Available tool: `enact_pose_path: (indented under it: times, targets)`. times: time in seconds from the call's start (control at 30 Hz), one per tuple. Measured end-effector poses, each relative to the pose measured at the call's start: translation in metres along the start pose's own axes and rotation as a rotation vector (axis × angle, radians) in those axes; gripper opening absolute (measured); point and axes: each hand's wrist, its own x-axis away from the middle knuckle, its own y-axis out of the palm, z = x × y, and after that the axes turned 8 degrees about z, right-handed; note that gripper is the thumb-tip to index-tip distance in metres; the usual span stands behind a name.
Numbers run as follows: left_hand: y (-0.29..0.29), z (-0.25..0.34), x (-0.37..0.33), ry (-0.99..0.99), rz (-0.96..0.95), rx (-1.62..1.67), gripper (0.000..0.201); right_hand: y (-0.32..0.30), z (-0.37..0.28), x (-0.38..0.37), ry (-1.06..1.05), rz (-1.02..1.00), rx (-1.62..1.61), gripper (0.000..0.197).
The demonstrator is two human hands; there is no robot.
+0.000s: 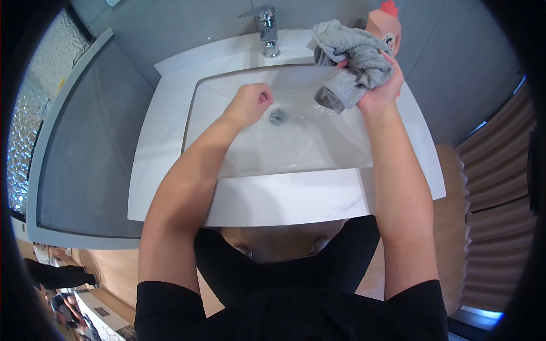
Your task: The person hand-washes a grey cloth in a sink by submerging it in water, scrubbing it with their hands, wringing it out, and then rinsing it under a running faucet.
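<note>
My right hand (387,88) grips a crumpled grey towel (358,57) over the right back part of the sink. The towel's folds hang in front of the fingers and hide some of them. Over the left middle of the white basin (244,148), my left hand (250,102) is curled into a fist, with nothing showing in it. Just right of that fist lies the drain (277,117), with wet shine on the basin around it. Behind the towel stands a pink bottle (378,25) with a red cap, partly covered by the cloth.
A chrome faucet (268,34) rises at the back middle of the white countertop (284,199). To the left is a grey framed panel (91,153). A brown pleated curtain (500,193) hangs at the right. Another person's dark-clothed leg (62,275) shows at the lower left.
</note>
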Motion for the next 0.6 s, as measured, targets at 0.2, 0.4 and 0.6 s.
enact_pose_path:
  times: [0.2, 0.4, 0.6]
  targets:
    - [-0.017, 0.012, -0.002, -0.019, 0.095, -0.035, 0.011, -0.01, -0.004, -0.003, 0.072, -0.148, -0.061, 0.05]
    - [-0.022, 0.02, 0.001, 0.081, 0.115, -0.156, 0.019, -0.013, -0.003, -0.004, 0.078, -0.117, -0.105, 0.049]
    - [-0.021, 0.022, 0.001, 0.235, 0.239, -0.079, 0.02, -0.015, -0.004, -0.006, 0.074, -0.121, -0.121, 0.049]
